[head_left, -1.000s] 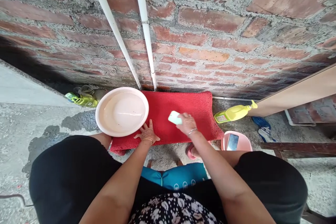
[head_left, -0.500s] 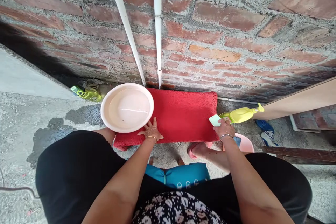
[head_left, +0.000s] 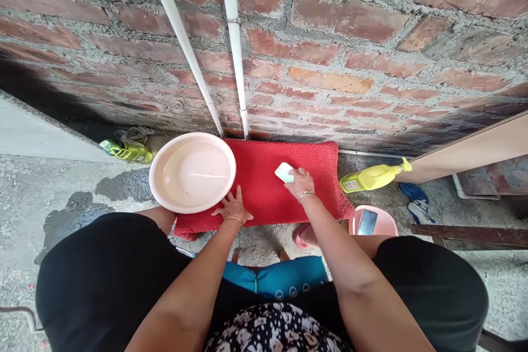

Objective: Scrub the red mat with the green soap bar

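A red fuzzy cloth [head_left: 264,192] lies spread over a low surface before me. My left hand [head_left: 234,209] rests on its near edge, fingers spread, the tips close to the rim of a pale pink basin [head_left: 153,190] of water. Over the right half of the cloth my right hand [head_left: 301,182] grips a thin, pale mint-green piece [head_left: 284,172] with rounded corners; its near end is hidden under the fingers. Whether the piece touches the cloth, I cannot tell. Right of the cloth lies or leans a yellow-green pump bottle [head_left: 373,177].
Behind the cloth rises a brick wall [head_left: 325,52] with two white pipes [head_left: 234,38]. A smaller pink tub [head_left: 385,223] holding a phone [head_left: 367,223] is at the right. Another green bottle [head_left: 134,153] sits left of the basin. Wet patches [head_left: 82,206] mark the concrete floor.
My right hand has moved left from the cloth's right edge to over the cloth, carrying the mint-green piece. The left hand stays spread on the cloth. The view has shifted slightly.
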{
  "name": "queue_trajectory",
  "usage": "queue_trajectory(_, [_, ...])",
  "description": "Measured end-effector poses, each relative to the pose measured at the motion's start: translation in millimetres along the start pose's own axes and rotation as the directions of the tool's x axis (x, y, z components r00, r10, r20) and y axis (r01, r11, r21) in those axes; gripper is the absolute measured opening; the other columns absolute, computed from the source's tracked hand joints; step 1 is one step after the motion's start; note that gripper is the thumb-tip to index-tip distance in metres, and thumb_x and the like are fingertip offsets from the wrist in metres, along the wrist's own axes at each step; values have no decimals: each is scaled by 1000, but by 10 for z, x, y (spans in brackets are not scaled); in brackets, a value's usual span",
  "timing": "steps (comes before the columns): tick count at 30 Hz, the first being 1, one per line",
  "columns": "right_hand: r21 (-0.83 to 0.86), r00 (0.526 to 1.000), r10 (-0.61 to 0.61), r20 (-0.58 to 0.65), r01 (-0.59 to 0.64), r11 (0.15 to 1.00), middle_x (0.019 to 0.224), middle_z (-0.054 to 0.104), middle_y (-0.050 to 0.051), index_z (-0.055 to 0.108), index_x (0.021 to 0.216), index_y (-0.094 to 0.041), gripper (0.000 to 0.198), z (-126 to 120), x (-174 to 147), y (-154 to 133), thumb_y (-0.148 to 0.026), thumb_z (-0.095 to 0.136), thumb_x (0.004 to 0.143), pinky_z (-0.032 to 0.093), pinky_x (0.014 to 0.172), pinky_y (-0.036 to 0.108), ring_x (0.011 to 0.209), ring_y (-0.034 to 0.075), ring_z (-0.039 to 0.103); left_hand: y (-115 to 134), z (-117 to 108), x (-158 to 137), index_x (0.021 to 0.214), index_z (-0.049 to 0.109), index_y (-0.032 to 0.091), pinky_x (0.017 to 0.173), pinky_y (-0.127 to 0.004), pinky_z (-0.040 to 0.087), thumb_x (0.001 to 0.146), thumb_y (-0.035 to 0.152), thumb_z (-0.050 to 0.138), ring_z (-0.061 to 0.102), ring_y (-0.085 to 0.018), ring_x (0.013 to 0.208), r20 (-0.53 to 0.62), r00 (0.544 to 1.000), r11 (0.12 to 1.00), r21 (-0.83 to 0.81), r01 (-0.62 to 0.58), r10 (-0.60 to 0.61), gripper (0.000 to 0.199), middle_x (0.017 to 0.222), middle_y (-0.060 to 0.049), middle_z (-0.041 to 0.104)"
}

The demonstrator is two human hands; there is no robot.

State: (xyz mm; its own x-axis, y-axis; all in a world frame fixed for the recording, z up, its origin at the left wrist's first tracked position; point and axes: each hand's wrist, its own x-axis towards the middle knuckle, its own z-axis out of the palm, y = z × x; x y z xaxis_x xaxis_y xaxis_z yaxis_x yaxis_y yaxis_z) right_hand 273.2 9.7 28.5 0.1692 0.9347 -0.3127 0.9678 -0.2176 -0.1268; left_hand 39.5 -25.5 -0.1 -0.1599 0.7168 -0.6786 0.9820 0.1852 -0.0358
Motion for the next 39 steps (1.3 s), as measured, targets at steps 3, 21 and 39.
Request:
queue_trajectory(3, [-13,983,181,-40,-182,983,107,52,6,59,110,-26,42,-130,-146,783,-36,66,70,37,80,30,91,20,52,4,-4,4,146,-10,33,86,-69,37,49,52,76,7,-45,136,8,1000,1000,-13,2,-2,132,155,-14,-1])
queue_trajectory(21, [-12,953,-295,75,297,955,113,49,6,54,116,-29,43,238,-601,-230,-44,62,76,33,90,36,102,23,45,-14,47,43,146,-9,32,84,-73,33,49,55,75,2,-47,136,-28,1000,1000,7,5,-5,130,154,-16,-3])
queue_trajectory(39, [148,978,135,-162,-111,983,116,50,10,51,120,-22,48,193,-707,814,-44,59,78,37,85,33,101,22,50,6,12,14,146,-8,32,84,-73,34,49,54,75,2,-48,136,-36,999,1000,17,5,-4,130,154,-17,-7])
